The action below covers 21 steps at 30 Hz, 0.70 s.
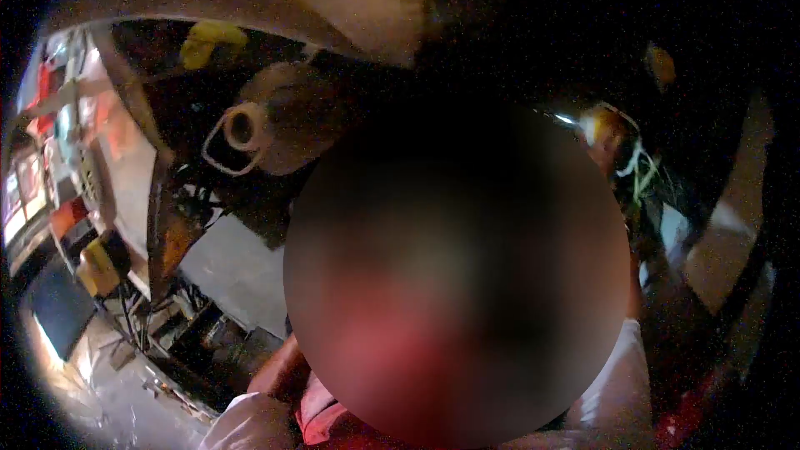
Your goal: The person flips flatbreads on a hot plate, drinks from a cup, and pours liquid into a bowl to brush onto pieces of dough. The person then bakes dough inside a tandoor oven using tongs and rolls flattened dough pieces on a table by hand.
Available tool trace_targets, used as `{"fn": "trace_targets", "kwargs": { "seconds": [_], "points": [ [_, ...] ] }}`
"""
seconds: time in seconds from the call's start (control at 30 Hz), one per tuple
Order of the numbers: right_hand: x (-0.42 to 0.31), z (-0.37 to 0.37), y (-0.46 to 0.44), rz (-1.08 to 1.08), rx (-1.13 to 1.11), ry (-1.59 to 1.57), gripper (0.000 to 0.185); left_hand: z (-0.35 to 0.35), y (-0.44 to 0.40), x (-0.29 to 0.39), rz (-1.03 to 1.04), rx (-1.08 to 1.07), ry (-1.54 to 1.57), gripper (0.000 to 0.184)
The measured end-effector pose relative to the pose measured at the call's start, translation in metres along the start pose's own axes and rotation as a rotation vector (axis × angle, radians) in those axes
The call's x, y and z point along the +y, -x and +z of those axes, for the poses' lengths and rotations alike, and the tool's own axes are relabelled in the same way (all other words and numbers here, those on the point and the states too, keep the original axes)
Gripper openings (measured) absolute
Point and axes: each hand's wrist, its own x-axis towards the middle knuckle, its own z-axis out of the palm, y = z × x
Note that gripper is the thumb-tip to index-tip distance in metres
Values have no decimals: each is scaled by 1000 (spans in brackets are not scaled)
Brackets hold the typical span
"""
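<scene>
A large round blur covers the middle of the head view and hides whatever lies there. My left forearm comes out of a white sleeve at the lower left and runs under this blur, so my left hand is not visible. Past the blur's upper right edge is my right hand, small and dimly lit. Its fingers look closed around something too dark to name. A bright, shiny sliver shows just left of it, and thin pale strands hang beside it.
A pale jug-like container with a round mouth and a loop handle is at the upper left. Near it is a yellow object. A light flat panel and a cluttered area with dark objects fill the left. The right is mostly dark.
</scene>
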Motion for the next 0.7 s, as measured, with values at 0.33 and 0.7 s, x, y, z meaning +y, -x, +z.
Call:
{"fn": "trace_targets", "kwargs": {
  "seconds": [0.33, 0.7],
  "points": [
    [-48, -4, -3, 100, 109, 188, 84, 24, 32, 30, 115, 28, -262, 57],
    [-43, -30, -2, 113, -113, 298, 76, 21, 32, 26, 154, -2, -253, 54]
  ]
}}
